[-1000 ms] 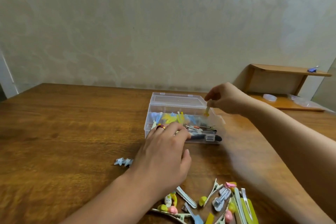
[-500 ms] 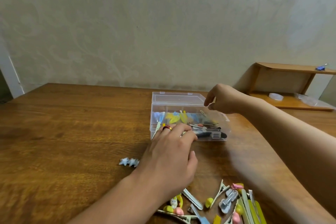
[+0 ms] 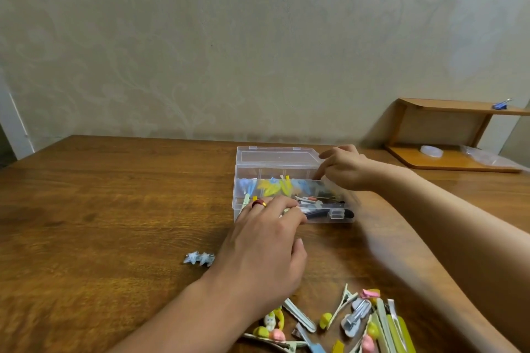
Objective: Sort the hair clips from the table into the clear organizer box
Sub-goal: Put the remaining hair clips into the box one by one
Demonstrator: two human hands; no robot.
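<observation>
Since a second ago your right hand [image 3: 345,170] has dropped from above the far right corner of the clear organizer box [image 3: 243,210] to its right rim, and the yellow clip it was pinching then no longer shows in it. Its fingers now curl down into the box's right side; whether they pinch anything there you cannot tell from this view. Your left hand [image 3: 265,249] has stayed where it was, lying palm down on the wooden table [image 3: 100,223] with its fingertips [image 3: 295,210] resting against the box's near wall, fingers held close together and gripping nothing visible. A red and gold ring [image 3: 259,203] sits on one finger.

The box stands open, its lid [image 3: 275,156] tipped back behind it. Inside, blue clips [image 3: 249,185] sit at the left, yellow ones [image 3: 272,188] toward the middle, and thin metal and dark clips [image 3: 318,199] at the right. A black clip [image 3: 317,213] lies along the near wall.

The loose pile of hair clips [image 3: 352,321] waits on the table near your body, right of your left forearm. A small star-shaped clip [image 3: 199,258] lies alone just left of your left wrist.

A wooden shelf [image 3: 447,135] stands at the far right, with a blue clip [image 3: 500,104] on top.
</observation>
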